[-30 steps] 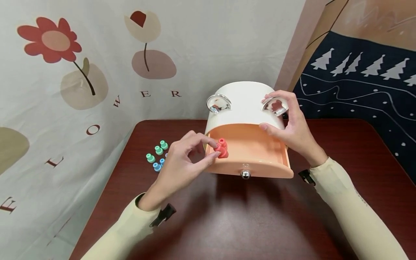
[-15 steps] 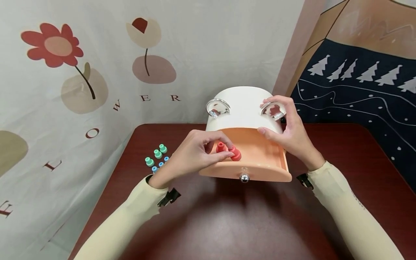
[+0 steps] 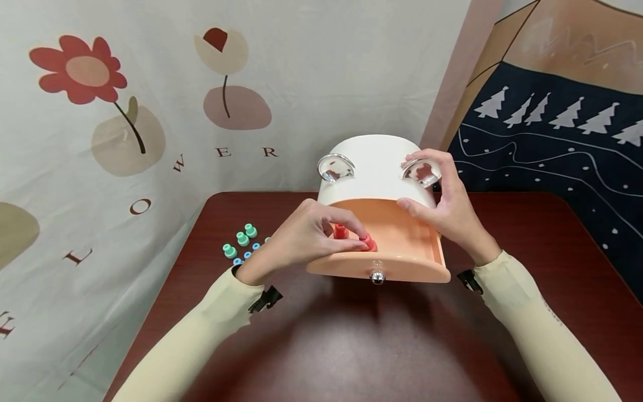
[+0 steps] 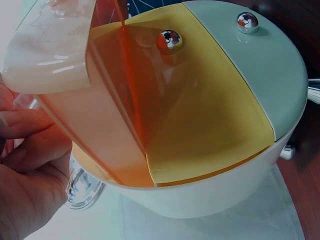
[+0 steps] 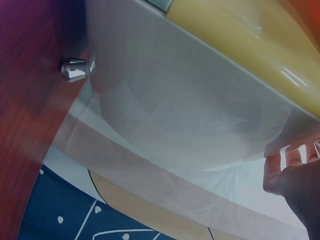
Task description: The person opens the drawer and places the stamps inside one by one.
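My left hand [image 3: 316, 231] reaches into the pulled-out peach drawer [image 3: 351, 266] and pinches a small red peg-like piece [image 3: 370, 244] between thumb and index finger, low over the drawer floor. Another red piece [image 3: 340, 231] stands in the drawer, behind the fingers. My right hand [image 3: 449, 206] grips the upper right side of the white rounded cabinet [image 3: 379, 167], thumb at its front edge and fingers around the right silver ring-like ornament [image 3: 423, 172]. In the left wrist view, the cabinet's yellow drawer [image 4: 210, 120] and green drawer [image 4: 272, 65] are closed beneath the peach one.
Several green pieces [image 3: 243, 239] and blue pieces [image 3: 247, 255] stand on the dark red table [image 3: 382, 340], left of the cabinet; the left forearm partly hides the blue ones. A printed curtain [image 3: 311, 67] hangs behind the table.
My left hand has moved right within the drawer with the red piece, away from the other red piece, and is slightly lower. The right hand keeps its grip on the cabinet.
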`<state>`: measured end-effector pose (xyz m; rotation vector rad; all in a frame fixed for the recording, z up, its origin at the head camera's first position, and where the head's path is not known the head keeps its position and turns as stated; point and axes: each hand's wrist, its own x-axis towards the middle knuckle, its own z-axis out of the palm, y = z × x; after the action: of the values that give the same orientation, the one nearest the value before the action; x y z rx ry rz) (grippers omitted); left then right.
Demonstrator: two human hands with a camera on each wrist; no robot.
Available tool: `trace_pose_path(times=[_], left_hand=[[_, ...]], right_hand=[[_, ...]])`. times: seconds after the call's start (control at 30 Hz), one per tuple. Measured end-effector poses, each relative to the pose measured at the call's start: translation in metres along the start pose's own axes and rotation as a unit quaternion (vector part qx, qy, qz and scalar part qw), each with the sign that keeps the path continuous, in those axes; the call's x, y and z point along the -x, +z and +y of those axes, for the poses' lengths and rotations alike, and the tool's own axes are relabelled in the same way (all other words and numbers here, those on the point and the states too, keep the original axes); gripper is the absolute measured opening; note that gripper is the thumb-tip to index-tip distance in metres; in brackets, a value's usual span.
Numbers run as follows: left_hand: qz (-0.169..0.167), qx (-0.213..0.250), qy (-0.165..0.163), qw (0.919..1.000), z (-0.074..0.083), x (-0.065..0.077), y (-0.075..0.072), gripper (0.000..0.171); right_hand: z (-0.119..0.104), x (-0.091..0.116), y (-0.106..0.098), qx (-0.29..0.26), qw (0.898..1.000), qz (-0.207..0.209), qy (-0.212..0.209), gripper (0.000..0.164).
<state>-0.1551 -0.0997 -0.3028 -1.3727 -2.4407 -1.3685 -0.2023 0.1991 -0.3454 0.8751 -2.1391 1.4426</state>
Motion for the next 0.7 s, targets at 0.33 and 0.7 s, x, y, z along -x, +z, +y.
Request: trace_pose_path(times=[0.33, 0.7], left_hand=[[-0.036, 0.0, -0.01, 0.9993, -0.0031, -0.0032, 0.0014, 0.011], [-0.022, 0.006, 0.006, 0.9997, -0.0051, -0.0016, 0.003, 0.02]], right_hand=[[0.0038, -0.0009, 0.0005, -0.002, 1.0, -0.001, -0.005, 0.082], [0.0041, 0.0007, -0.0004, -0.002, 1.0, 0.003, -0.006, 0.082]])
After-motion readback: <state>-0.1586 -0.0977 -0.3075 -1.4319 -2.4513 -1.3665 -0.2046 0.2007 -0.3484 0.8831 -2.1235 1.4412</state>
